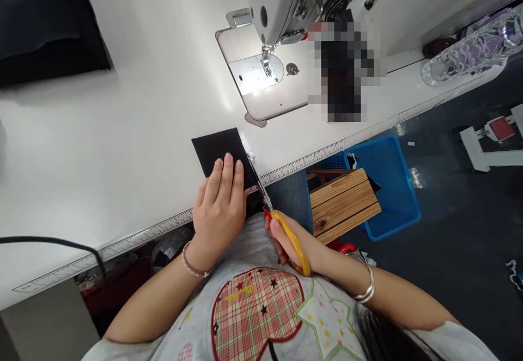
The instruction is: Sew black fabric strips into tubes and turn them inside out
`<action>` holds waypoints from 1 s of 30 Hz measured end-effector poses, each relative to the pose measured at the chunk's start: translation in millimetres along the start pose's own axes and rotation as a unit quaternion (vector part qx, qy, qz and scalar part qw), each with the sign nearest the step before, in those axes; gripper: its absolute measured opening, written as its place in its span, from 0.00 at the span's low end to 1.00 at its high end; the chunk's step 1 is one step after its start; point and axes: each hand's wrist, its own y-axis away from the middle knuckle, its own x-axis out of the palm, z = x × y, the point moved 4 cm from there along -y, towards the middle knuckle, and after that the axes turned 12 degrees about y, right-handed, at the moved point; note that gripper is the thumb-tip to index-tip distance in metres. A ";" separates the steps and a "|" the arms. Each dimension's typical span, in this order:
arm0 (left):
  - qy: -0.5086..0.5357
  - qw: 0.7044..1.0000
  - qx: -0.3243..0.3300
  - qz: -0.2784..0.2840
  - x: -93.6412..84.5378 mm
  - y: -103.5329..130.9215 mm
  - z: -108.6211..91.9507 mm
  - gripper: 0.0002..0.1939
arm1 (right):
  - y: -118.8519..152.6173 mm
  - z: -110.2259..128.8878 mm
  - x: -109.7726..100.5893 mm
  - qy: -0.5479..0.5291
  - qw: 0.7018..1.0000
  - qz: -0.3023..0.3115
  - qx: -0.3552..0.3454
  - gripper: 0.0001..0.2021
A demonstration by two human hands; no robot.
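Watching remotely through the head camera, I log the left hand (218, 200) first: palm down, fingers straight and held together, spread flat over the black cloth (214, 148) and grasping nothing. Its forearm rises from lower left, with a beaded bracelet (192, 263) at the wrist

The right hand (287, 242) is closed around the yellow handle of the scissors (294, 237), thumb through the loop. Its forearm comes in from lower right, bearing a silver bangle (366, 283). I read the blades as pointing up and left, along the cloth's right edge; how far they are parted I cannot tell

The cloth lies at the near edge of the white counter (134, 148), its lower part hidden from me by the left hand. A printed ruler (304, 163) runs along that edge

Farther out, I note the sewing machine (278, 1) beyond the cloth and apart from it, with a pixelated patch (343, 78) masking whatever is beside it. A dark item (44, 23) occupies the counter's upper left corner; a black cable (53, 240) crosses at lower left. Below the counter, to the right, I record a slatted wooden seat (343, 203) overlapping a blue basket (398, 192)
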 end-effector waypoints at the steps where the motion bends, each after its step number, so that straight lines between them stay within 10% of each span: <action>1: 0.003 1.000 0.000 0.000 -0.2 0.1 0.1 0.33 | 1.4 2.2 -1.0 0.005 1.000 0.003 0.003 0.28; 30: -0.044 0.999 0.005 0.014 0.2 -1.4 -2.2 0.31 | -12.2 19.8 -4.2 0.016 0.998 -0.041 0.047 0.32</action>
